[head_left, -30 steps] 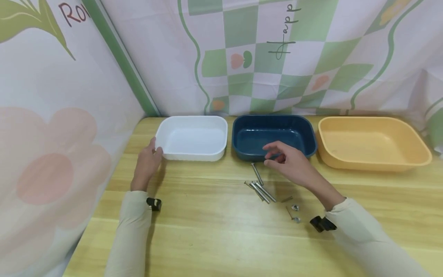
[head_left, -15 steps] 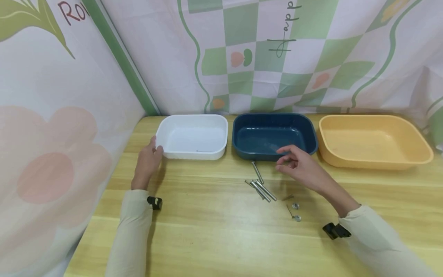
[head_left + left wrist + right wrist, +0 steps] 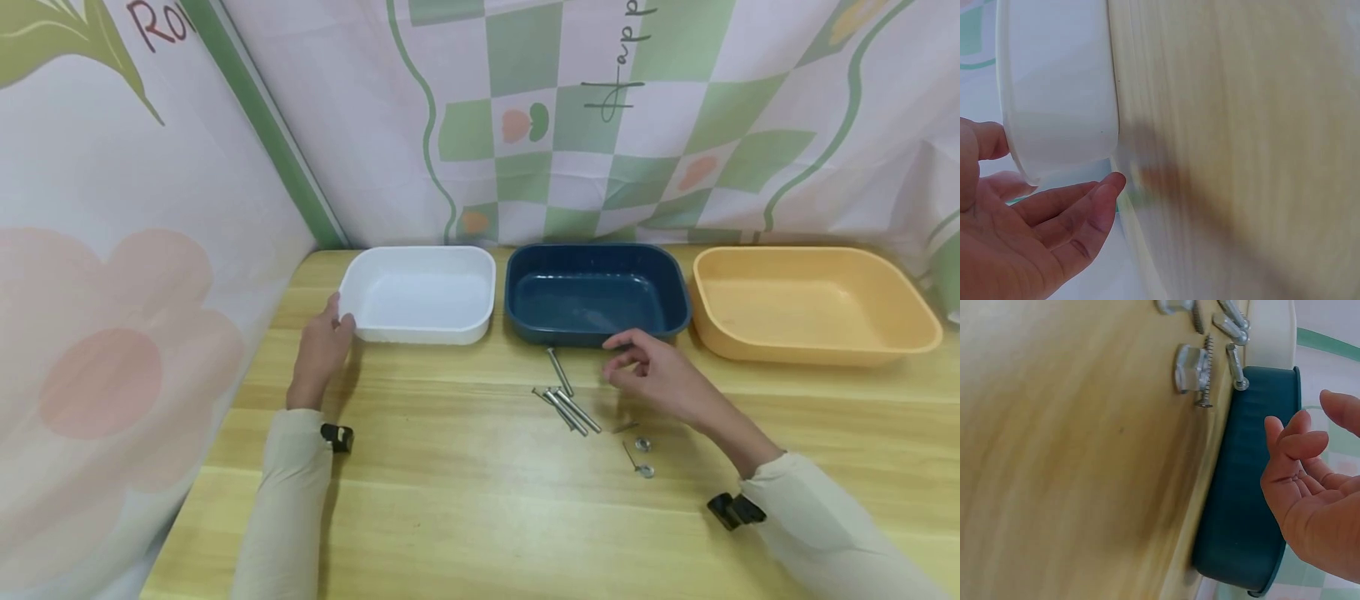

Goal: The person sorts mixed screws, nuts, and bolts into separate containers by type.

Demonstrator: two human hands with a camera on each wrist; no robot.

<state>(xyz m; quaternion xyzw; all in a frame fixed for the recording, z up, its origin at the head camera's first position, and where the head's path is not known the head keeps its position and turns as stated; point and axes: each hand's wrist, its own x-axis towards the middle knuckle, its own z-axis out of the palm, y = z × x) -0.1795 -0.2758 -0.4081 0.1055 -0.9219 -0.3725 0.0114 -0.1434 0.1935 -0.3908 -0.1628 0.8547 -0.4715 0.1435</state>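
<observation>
Head view, right hand [image 3: 663, 379]: has shifted right and nearer the person since a second ago, from over the blue tray [image 3: 597, 307] to just before its front right part; loosely bent, thumb and forefinger parted.
Head view, left hand [image 3: 321, 350]: rests, as before, at the far end of the white tray [image 3: 420, 302] from the blue tray.
Head view, bolts [image 3: 573, 412]: lie unmoved in front of the blue tray, left of the right hand.
Head view, nuts [image 3: 643, 445] and screws [image 3: 630, 456]: lie farther out before the blue tray, right of the bolts.
Head view, yellow tray [image 3: 817, 302]: stands right of the blue tray.
Left wrist view, white tray: touched near the rim by fingertips, with other fingers loosely extended.
Right wrist view, right hand: hangs beside the blue tray's wall, fingers bent.
</observation>
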